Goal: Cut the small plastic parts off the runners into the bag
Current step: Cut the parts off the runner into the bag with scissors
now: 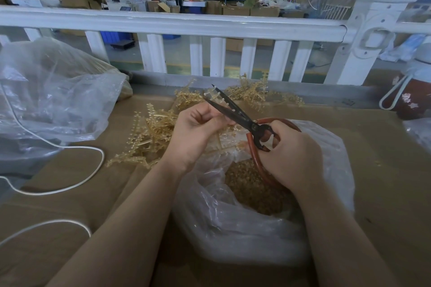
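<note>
Trimming amber plastic parts over an open clear bag at a cardboard-covered bench.

Much of the pale runner strip (215,95) is hidden inside the left hand (194,131), and its tiny parts blur against the blades; the right hand's (289,156) fingers are buried in the red-brown looped handles, so the grip itself is hard to read. The brown cardboard surface (384,170) runs up to a white railing (163,23), with a workshop of boxes and people beyond. Left of the left hand lie a crumpled clear plastic sheet (53,91), a white cord (70,184) and a heap of amber runner frames (154,133). The left hand pinches the strip, fingers curled. The right hand grips the black-bladed scissors (235,112), blades parted around the strip. Beneath both hands the clear plastic bag (233,228) holds cut amber parts (251,191).
</note>
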`<state>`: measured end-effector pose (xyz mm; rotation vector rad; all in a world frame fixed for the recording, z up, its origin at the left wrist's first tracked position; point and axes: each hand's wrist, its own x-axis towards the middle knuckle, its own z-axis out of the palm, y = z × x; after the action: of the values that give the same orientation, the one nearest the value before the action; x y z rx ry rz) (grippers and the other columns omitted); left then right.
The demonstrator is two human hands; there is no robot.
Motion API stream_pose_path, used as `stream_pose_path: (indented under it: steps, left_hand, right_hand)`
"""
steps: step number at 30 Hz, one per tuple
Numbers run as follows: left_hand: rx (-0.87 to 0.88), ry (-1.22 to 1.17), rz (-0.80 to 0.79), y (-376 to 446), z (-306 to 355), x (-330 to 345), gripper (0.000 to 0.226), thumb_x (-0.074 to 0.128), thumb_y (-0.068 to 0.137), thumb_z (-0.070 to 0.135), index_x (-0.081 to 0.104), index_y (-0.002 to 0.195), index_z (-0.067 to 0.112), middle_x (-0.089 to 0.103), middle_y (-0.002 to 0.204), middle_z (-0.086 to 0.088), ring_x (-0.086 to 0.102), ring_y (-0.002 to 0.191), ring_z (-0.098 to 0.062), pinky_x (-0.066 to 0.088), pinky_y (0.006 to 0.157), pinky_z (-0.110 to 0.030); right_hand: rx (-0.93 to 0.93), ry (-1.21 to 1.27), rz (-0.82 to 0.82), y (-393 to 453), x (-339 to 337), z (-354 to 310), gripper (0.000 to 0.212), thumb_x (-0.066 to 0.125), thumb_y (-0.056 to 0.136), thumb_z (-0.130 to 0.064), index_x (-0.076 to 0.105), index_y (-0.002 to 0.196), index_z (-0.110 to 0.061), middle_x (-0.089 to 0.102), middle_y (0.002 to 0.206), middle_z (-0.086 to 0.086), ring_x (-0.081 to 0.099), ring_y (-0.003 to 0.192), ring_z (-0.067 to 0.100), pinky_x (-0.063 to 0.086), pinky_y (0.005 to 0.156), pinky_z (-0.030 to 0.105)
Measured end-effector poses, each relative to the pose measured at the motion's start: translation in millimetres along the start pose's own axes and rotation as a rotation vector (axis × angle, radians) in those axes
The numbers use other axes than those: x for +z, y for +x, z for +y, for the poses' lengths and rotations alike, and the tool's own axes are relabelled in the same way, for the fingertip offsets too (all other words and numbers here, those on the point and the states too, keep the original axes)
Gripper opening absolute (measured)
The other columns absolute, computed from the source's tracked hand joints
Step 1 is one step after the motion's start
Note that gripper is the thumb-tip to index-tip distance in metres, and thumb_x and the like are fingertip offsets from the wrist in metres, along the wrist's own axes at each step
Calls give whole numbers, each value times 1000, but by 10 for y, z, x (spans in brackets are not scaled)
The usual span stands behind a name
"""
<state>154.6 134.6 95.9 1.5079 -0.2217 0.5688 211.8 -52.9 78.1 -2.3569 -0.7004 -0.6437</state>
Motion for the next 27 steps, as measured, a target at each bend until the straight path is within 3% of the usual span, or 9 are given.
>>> stream_pose_path:
  steps: [9,14,16,18,20,23,25,27]
  left_hand:
    - [-43,-81,21,13,-12,-1,12,58,87,9,67,94,5,72,80,-4,62,72,-15,50,73,-25]
    - [-36,-58,74,12,-17,-25,14,61,93,8,67,97,-4,61,87,-27,54,78,-28,49,76,-30]
    - [-27,-38,72,6,-1,-26,11,60,95,7,69,89,4,57,81,-21,49,75,-26,47,73,-26]
    - [-14,-23,62,2,6,-24,20,59,95,6,71,82,16,64,77,-5,56,71,-16,47,71,-20]
    - [-12,-5,62,0,18,-23,21,60,95,3,71,83,17,72,80,5,63,74,-6,50,73,-17]
    - [-27,41,82,-6,16,-16,7,67,90,4,73,88,5,73,86,-13,65,81,-15,52,79,-25]
    - [-30,60,85,-19,12,-4,16,71,84,10,71,89,-5,68,91,-30,61,80,-25,51,80,-32]
    - [-36,69,71,-24,17,8,14,72,85,10,72,89,-4,68,94,-32,61,82,-28,51,81,-36]
  right_hand:
    - [-20,57,28,-5,-16,-15,56,49,75,-80,68,80,-28,56,68,-21,47,58,-6,34,54,12]
    - [-27,48,2,-9,-12,-1,55,54,75,-76,72,86,-26,65,75,-16,55,63,0,41,59,13]
    - [-28,52,6,-9,-14,-7,53,56,76,-75,73,87,-26,67,78,-16,57,65,3,44,60,16]
    - [-16,37,4,-9,-11,-11,49,58,77,-72,72,85,-26,67,76,-16,55,63,2,44,59,17]
    - [-11,14,6,-7,-18,-26,51,51,78,-75,68,82,-27,61,71,-18,51,60,-1,39,55,15]
    - [-18,13,24,-4,-34,-55,57,39,76,-79,66,82,-29,58,68,-19,50,59,-2,35,52,13]
    - [-24,21,39,-5,-36,-57,55,38,76,-77,65,83,-29,58,67,-17,50,59,0,34,52,13]
    - [-32,26,49,-7,-35,-49,54,39,77,-76,64,82,-29,54,64,-17,49,58,0,33,51,13]
